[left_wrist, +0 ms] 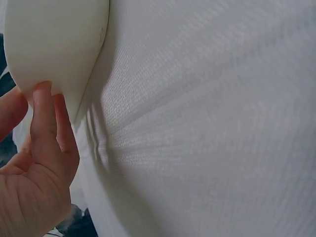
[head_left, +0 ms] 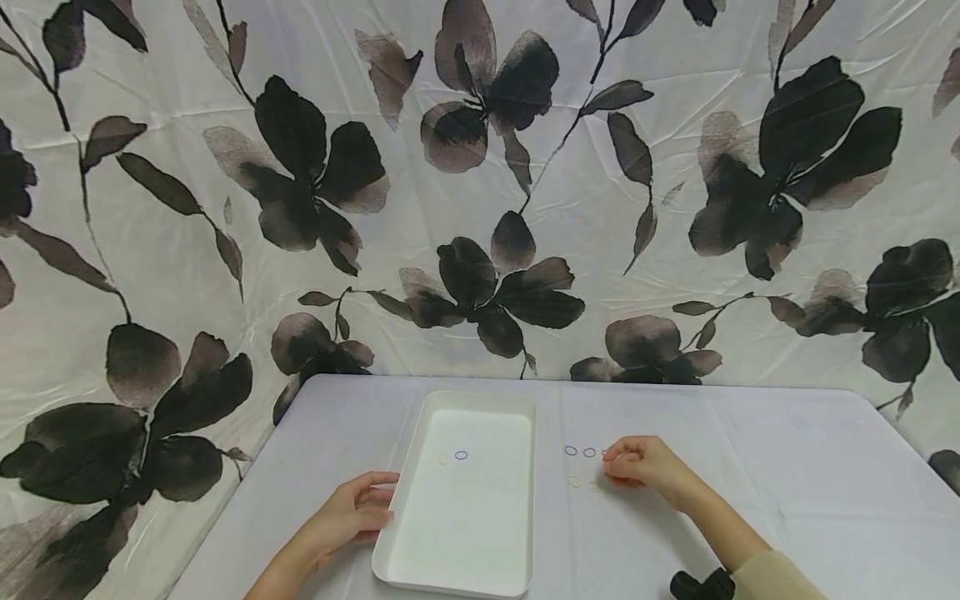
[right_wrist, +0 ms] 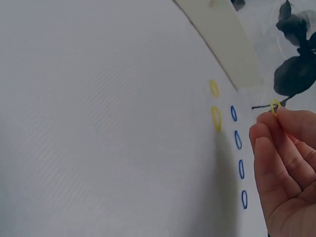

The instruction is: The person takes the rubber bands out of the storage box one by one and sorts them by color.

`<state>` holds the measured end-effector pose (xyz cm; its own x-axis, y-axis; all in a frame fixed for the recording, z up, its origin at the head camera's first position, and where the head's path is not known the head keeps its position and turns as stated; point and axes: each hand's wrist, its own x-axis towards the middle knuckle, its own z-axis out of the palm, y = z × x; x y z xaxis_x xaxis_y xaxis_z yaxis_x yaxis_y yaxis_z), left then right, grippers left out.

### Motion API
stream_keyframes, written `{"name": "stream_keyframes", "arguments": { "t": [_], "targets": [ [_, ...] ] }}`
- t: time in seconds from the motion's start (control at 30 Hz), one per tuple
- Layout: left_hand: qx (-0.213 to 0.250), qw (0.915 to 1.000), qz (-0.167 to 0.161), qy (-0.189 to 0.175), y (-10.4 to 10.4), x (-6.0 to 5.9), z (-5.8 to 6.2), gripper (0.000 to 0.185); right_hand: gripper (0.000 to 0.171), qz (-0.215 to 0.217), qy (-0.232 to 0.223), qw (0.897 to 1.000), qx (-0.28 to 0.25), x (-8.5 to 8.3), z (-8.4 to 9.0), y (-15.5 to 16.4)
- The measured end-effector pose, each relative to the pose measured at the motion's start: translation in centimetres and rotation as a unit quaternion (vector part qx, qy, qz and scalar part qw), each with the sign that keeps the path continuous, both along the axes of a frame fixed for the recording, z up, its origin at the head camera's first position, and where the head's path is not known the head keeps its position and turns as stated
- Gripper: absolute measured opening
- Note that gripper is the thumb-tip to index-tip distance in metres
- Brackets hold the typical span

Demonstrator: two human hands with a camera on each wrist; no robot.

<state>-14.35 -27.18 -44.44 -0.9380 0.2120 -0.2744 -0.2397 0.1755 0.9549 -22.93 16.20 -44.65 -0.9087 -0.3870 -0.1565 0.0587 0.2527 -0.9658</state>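
My right hand (head_left: 651, 468) hovers over the table right of the white tray (head_left: 534, 500). Between thumb and fingertips it pinches a small thin yellow ring (right_wrist: 275, 105), much like a tiny rubber band. Below it on the cloth lie two more yellow rings (right_wrist: 216, 118) and a row of several blue rings (right_wrist: 238, 140). Inside the tray, toward its far end, are a yellow ring (head_left: 443, 459) and a blue ring (head_left: 461, 455). At the tray's left side is my left hand (head_left: 347, 518), its extended fingertips touching the outer wall (left_wrist: 59, 44).
White cloth (head_left: 825, 483) covers the table, with creases near the left hand. A flower-patterned sheet (head_left: 480, 208) hangs behind the far edge. Near the right sleeve sits a black object (head_left: 701, 585), partly cut off by the frame.
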Motion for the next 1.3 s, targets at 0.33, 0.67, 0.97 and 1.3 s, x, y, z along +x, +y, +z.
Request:
{"name": "stream_keyframes", "arguments": {
  "t": [0.33,0.67,0.97,1.3],
  "targets": [
    [-0.003,1.0000,0.000,-0.002,0.0,0.1,0.0,0.061,0.015,-0.009,-0.017,1.000,0.022,0.6,-1.4,0.7],
    [0.002,1.0000,0.000,-0.003,0.1,-0.1,0.0,0.061,0.015,-0.012,-0.022,0.999,0.033,0.6,-1.8,0.8],
    [-0.007,0.9999,0.006,-0.006,0.1,-0.2,0.0,0.060,0.011,-0.023,-0.026,0.996,0.080,0.4,-1.6,0.9],
    [-0.018,0.9997,0.014,-0.009,0.2,-0.2,0.3,0.060,0.011,-0.014,-0.017,0.994,0.109,0.1,-0.7,1.2]
  ]
}}
